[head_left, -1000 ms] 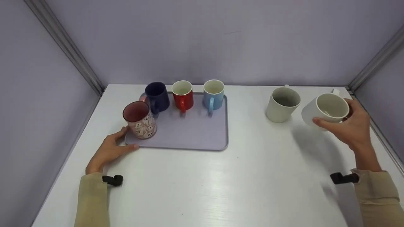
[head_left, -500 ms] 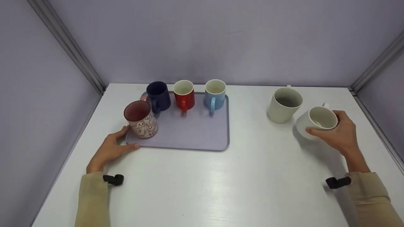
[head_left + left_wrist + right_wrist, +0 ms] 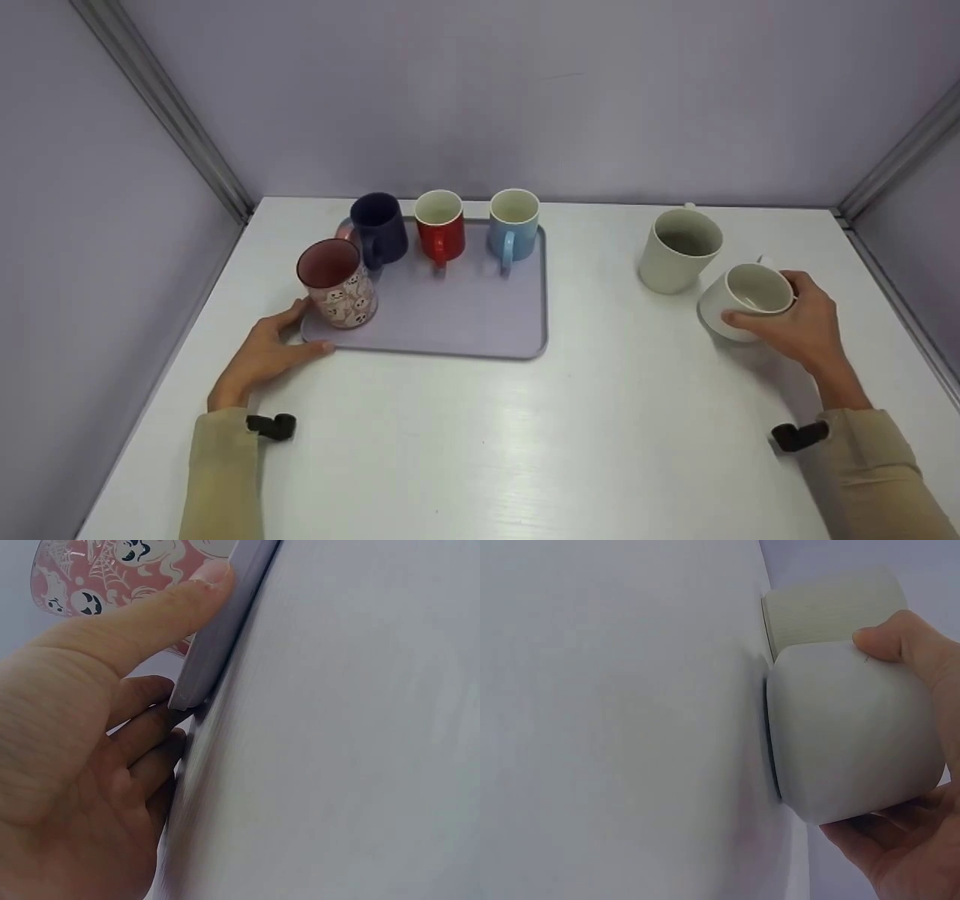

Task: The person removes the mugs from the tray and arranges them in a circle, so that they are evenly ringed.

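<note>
My right hand (image 3: 799,322) grips a white mug (image 3: 724,307), thumb on its near side and fingers round the far side. The right wrist view shows the mug's base (image 3: 774,742) right at the tabletop. A second, off-white mug (image 3: 670,262) stands upright just left of it, handle to the back. At the other side, my left hand (image 3: 262,356) holds the near left corner of a lilac tray (image 3: 465,322), thumb over its rim (image 3: 225,622) and fingers at its left side. A pink ghost-patterned mug (image 3: 346,300) stands on the tray by that hand.
Along the tray's back stand a dark blue mug (image 3: 386,236), a red mug (image 3: 450,232) and a light blue mug (image 3: 517,234). The white table (image 3: 480,442) runs back to a pale wall (image 3: 480,97), with side walls at left and right.
My right hand has brought the white mug down and left, close beside the off-white mug. My left hand stays at the tray corner, and the other mugs keep their places.
</note>
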Tool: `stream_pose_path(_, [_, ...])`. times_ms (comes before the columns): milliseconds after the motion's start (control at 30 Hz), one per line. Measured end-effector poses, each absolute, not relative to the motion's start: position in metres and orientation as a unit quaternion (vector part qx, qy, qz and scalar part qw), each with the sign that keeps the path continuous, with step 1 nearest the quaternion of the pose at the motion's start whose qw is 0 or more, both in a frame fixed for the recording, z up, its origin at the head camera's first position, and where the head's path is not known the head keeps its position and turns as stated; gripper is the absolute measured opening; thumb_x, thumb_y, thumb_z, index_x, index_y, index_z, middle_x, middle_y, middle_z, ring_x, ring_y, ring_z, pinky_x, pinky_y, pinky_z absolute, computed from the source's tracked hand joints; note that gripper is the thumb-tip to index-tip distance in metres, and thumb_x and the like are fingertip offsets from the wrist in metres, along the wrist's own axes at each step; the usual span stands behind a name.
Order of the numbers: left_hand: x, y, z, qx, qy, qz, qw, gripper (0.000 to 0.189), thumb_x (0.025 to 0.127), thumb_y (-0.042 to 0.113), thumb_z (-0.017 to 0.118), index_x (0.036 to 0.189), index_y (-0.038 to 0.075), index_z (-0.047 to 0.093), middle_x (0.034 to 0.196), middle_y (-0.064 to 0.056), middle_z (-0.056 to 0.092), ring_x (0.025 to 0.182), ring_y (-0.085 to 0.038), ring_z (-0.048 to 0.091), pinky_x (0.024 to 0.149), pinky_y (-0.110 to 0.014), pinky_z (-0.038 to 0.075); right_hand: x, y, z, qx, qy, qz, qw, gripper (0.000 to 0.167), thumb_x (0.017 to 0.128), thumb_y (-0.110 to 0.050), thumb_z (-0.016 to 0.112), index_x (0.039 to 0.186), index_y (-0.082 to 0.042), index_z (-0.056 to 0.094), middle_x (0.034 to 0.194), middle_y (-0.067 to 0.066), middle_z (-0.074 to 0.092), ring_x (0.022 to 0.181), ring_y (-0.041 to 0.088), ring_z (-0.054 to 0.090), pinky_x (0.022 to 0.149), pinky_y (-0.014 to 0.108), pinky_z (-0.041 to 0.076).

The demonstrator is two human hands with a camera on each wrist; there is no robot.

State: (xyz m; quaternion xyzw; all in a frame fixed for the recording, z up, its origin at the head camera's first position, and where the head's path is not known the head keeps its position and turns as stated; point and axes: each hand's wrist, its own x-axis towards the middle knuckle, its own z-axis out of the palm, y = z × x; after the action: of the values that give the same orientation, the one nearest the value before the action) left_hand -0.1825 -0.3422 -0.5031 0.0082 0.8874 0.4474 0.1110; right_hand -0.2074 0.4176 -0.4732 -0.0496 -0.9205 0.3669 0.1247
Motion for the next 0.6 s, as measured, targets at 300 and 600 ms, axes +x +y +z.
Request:
stream_pose_path(300, [-0.1807,-0.3423,-0.5040,0.002,0.885,0.450,0.115,0.110,0.088,0.050,0.088,0.170,0.013,0.025,0.178,-0.014,0.015,0.167,-0.039,0.006,0.134,-0.063,0.008,-0.2110,0.4123,-0.4733,-0.055,-0.921,0.369,0.111,0.091,0.076,-0.032,0.099,0.145,0.005,0.052,0.134,0.023,0.062,0.117,0.029,0.054,0.085,0.028,0.040])
stream_pose_path(600, [-0.1831,-0.3431,-0.5039,0.014,0.892,0.439,0.106,0.108,0.089,0.049,0.087,0.169,0.009,0.026,0.178,-0.016,0.017,0.166,-0.039,0.008,0.134,-0.061,0.011,-0.2148,0.4082,-0.4721,-0.055,-0.921,0.368,0.111,0.093,0.075,-0.037,0.099,0.144,0.004,0.052,0.133,0.022,0.062,0.114,0.028,0.054,0.084,0.027,0.040])
